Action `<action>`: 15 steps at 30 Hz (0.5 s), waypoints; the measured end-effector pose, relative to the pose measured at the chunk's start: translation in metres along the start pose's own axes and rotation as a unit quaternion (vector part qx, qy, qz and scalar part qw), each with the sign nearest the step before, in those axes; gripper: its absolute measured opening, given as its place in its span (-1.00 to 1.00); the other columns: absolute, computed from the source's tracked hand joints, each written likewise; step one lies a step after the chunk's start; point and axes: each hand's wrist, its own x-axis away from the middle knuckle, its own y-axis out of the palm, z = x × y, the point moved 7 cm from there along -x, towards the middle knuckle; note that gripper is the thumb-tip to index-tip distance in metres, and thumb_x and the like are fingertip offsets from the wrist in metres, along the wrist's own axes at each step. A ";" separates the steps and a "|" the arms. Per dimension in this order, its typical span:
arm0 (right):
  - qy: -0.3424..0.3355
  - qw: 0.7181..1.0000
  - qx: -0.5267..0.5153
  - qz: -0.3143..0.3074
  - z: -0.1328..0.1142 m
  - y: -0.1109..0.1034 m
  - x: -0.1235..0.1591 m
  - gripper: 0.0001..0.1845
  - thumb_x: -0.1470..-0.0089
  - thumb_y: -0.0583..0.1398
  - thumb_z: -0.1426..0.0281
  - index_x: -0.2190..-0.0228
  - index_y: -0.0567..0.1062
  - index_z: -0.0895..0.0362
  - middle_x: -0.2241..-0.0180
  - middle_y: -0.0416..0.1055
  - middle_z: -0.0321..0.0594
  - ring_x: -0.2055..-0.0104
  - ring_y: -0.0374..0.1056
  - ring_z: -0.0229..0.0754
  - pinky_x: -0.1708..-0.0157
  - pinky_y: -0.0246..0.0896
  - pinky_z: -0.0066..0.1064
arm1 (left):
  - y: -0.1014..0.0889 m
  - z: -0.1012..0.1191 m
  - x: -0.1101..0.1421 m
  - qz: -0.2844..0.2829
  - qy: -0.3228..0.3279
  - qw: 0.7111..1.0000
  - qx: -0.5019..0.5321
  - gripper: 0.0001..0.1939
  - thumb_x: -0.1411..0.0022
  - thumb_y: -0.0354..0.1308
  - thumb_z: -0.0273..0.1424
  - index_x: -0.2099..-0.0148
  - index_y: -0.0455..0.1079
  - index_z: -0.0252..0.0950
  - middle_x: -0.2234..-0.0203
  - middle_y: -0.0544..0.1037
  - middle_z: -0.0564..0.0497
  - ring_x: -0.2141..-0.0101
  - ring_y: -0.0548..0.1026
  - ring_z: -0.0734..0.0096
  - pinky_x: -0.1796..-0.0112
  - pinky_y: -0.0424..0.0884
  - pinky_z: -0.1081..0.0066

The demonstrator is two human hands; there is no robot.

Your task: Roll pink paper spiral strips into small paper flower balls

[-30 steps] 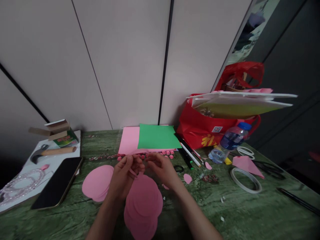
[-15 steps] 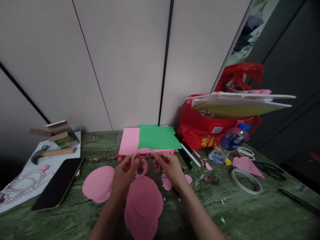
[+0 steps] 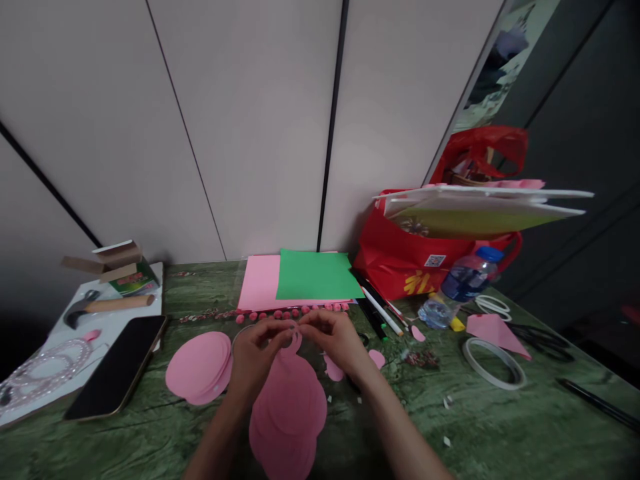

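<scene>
A curled pink paper strip (image 3: 296, 341) is pinched between my two hands above the middle of the table. My left hand (image 3: 255, 343) grips one side of it with thumb and forefinger. On the other side, the fingertips of my right hand (image 3: 334, 339) close on the strip near the left fingertips. Just below lies a pile of pink paper circles (image 3: 290, 413), overlapping one another. A second stack of pink circles (image 3: 199, 367) is left of my left hand. Small pink paper pieces (image 3: 334, 367) lie under my right wrist, partly hidden.
Green paper (image 3: 317, 275) lies on pink sheets behind a row of pink balls (image 3: 280, 314). At right stand a red bag (image 3: 390, 253) and a bottle (image 3: 463, 283), near a tape roll (image 3: 493, 363). A phone (image 3: 117, 367) and hammer (image 3: 117, 304) lie left.
My hands have come closer together, and the strip's wide loop has been drawn into a smaller curl between the fingertips. The row of pink balls behind shows more fully.
</scene>
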 end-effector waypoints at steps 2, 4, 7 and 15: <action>0.001 1.000 -0.010 0.010 0.001 -0.003 -0.001 -0.82 0.15 0.24 0.31 0.50 0.49 0.18 0.58 0.38 -0.32 0.61 0.18 -0.37 0.61 0.05 -0.53 | -0.001 -0.002 0.000 0.008 -0.006 1.000 0.009 -0.89 0.02 0.21 -0.37 0.38 0.49 -0.28 0.51 0.55 0.02 0.49 0.48 0.41 0.43 0.40 0.47; -0.002 1.000 -0.018 0.021 0.001 -0.006 -0.002 -0.84 0.15 0.23 0.32 0.50 0.48 0.18 0.59 0.37 -0.32 0.60 0.19 -0.37 0.59 0.08 -0.53 | -0.003 -0.003 -0.001 0.024 -0.005 0.999 0.022 -0.88 0.01 0.20 -0.37 0.37 0.47 -0.29 0.44 0.56 0.00 0.44 0.49 0.39 0.40 0.41 0.47; 0.000 0.999 -0.025 0.045 0.003 -0.010 -0.002 -0.85 0.15 0.23 0.33 0.51 0.47 0.18 0.61 0.36 -0.34 0.60 0.20 -0.35 0.58 0.11 -0.51 | -0.003 -0.001 -0.001 0.025 -0.002 0.999 0.038 -0.85 0.00 0.19 -0.35 0.35 0.45 -0.31 0.37 0.56 -0.03 0.42 0.50 0.38 0.37 0.42 0.45; -0.027 0.999 0.045 -0.001 0.001 0.002 0.000 -0.90 0.11 0.21 0.41 0.48 0.52 0.17 0.52 0.45 -0.26 0.53 0.31 -0.30 0.52 0.18 -0.49 | 0.008 -0.001 0.002 -0.026 -0.033 0.999 0.006 -0.83 -0.01 0.18 -0.34 0.34 0.47 -0.32 0.57 0.51 0.05 0.61 0.39 0.51 0.61 0.27 0.55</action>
